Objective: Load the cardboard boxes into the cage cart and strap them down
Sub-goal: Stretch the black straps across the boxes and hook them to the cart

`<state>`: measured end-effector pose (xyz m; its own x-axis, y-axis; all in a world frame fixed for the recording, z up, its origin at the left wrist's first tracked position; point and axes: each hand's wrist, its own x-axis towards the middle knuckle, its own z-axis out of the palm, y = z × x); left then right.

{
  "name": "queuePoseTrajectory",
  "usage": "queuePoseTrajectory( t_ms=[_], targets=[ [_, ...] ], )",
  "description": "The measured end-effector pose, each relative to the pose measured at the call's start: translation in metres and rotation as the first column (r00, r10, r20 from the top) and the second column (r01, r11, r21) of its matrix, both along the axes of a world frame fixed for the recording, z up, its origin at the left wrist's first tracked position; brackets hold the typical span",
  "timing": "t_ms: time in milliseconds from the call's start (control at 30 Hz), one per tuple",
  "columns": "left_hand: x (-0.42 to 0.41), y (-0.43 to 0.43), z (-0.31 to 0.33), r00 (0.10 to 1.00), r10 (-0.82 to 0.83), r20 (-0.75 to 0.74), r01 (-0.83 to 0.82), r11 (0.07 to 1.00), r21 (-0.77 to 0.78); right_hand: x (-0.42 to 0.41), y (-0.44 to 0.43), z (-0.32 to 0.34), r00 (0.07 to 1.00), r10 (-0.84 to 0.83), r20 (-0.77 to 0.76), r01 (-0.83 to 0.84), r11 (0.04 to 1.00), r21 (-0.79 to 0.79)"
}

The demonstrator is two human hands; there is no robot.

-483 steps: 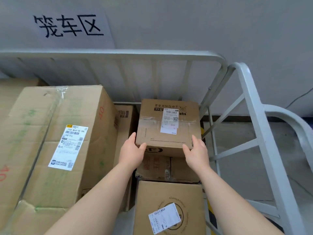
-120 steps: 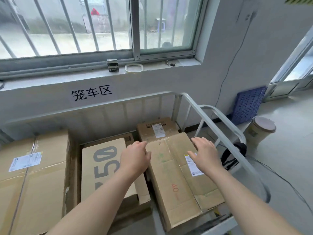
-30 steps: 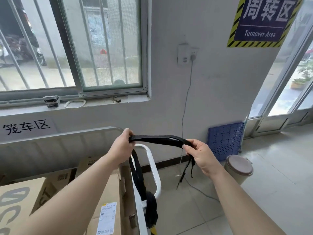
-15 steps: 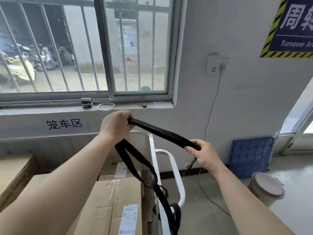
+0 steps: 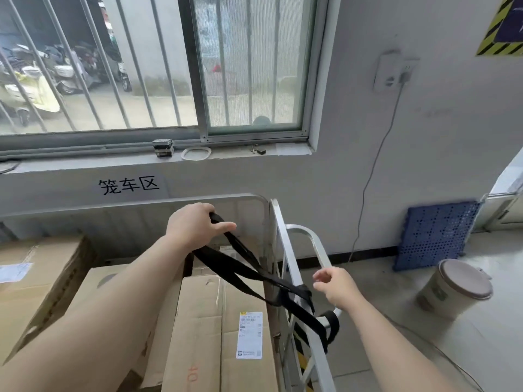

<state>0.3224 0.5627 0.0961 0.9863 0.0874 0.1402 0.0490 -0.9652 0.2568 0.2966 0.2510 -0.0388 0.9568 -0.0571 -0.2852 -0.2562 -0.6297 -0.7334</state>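
My left hand [image 5: 198, 224] grips a black strap [image 5: 240, 271] above the loaded boxes. The strap runs down and right to the grey cage cart's side rail [image 5: 285, 250], where it is looped round the metal. My right hand [image 5: 336, 287] hovers just right of that rail with loosely curled fingers and holds nothing. A long cardboard box with a white label [image 5: 223, 329] lies against the cart's right side. Another large cardboard box [image 5: 36, 278] sits at the left, with more boxes between them partly hidden by my left arm.
A lidded bin [image 5: 455, 290] stands on the floor at the right, with a blue perforated panel [image 5: 435, 233] leaning on the wall behind it. A power cable [image 5: 370, 193] hangs down the wall. The barred window [image 5: 141, 66] has small items on its sill.
My right hand has let go of the strap and dropped beside the cart rail. My left hand has lowered with the strap, which now slopes down to the rail.
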Motion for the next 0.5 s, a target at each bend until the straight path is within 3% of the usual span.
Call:
queuePoseTrajectory(
  t_ms=[133,233,333,500],
  targets=[
    [-0.003,0.018,-0.016,0.991,0.131,0.009,-0.129,0.983,-0.13,-0.018,0.016,-0.024,0.975,0.079,-0.208,-0.096,0.993,-0.071],
    [-0.004,0.028,-0.026,0.984,0.177,-0.008,-0.176,0.969,-0.173,-0.03,0.03,-0.038,0.955,0.1,-0.279,-0.123,0.99,-0.068],
    [-0.005,0.038,-0.038,0.981,0.195,-0.02,-0.195,0.963,-0.184,-0.037,0.042,-0.037,0.964,0.089,-0.249,-0.102,0.994,-0.039],
    [-0.013,0.042,-0.055,0.979,0.19,-0.077,-0.202,0.957,-0.207,-0.029,0.043,0.004,0.998,-0.014,-0.067,0.032,0.961,0.274]
  ],
)
